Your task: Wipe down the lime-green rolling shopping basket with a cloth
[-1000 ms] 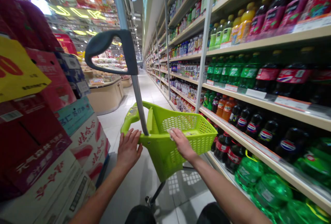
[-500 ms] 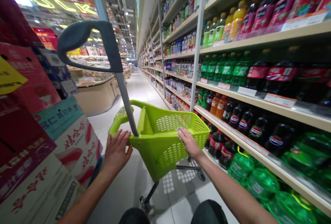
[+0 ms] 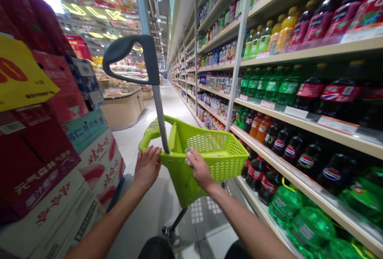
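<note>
A lime-green shopping cart with a perforated basket stands in front of me. A grey pole rises from its near side, with a dark grey loop handle high up on it. My left hand grips the basket's near left corner, fingers over the rim beside the pole's foot. My right hand is closed at the near side rim, right of the pole. From its fingers shows a small whitish crumpled piece, like a tissue, against the green plastic. Part of it is hidden by the fingers.
Shelves of drink bottles run along the right, close to the cart. Green multi-packs of bottles sit on the bottom level. Stacked drink cartons rise on the left. A rounded display counter stands farther back beside the tiled aisle.
My right hand has slid left along the basket's rim, toward the pole, with the tissue. My left hand keeps its place on the cart. The view has turned slightly left.
</note>
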A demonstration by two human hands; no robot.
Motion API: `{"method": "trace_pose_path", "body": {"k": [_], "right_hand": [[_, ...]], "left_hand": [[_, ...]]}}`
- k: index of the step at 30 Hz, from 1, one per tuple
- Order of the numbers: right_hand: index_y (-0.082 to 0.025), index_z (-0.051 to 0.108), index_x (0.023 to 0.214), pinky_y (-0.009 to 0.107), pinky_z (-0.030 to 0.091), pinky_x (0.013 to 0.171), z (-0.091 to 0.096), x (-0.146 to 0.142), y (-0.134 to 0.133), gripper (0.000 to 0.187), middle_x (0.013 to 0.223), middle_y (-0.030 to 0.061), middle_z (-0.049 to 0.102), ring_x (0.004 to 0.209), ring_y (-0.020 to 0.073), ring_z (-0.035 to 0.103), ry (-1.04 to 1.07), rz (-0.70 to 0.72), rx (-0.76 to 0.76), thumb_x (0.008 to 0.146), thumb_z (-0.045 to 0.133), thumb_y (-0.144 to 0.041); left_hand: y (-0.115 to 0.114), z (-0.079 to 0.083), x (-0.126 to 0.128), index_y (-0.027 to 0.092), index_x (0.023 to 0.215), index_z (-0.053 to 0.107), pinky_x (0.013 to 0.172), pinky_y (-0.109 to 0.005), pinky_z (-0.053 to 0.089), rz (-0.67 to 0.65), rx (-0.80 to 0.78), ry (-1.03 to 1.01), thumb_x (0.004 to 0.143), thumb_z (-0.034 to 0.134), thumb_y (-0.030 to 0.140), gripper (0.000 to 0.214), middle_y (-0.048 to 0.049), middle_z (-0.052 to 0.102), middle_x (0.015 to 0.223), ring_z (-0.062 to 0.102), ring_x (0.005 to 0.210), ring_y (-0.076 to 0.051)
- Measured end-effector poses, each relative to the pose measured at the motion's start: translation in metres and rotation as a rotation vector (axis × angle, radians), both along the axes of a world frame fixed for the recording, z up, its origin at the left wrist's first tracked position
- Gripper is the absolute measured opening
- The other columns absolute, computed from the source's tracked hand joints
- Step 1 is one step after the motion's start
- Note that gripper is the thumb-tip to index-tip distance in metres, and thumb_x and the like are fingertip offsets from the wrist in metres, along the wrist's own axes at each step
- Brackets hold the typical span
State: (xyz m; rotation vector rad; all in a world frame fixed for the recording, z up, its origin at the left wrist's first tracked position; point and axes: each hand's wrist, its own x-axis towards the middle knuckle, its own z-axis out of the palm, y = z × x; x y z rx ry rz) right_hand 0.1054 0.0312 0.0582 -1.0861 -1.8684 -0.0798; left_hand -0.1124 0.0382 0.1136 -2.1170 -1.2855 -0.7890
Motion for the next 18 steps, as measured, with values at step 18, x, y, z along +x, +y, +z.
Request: {"method": "trace_pose_path", "body": {"k": [18], "right_hand": [[-0.018,0.053,0.118,0.038,0.029,0.104,-0.02,0.018,0.016,0.059,0.127,0.0071,0.047,0.122,0.016,0.036,0.116,-0.243,-0.057,0.069,0.028,0.004]], "left_hand": [[-0.04,0.003,0.04,0.014,0.111,0.051,0.102,-0.045,0.023,0.1,-0.03,-0.095,0.079,0.04,0.011,0.033,-0.0098,0.057,0.11,0.043,0.111,-0.025]]}}
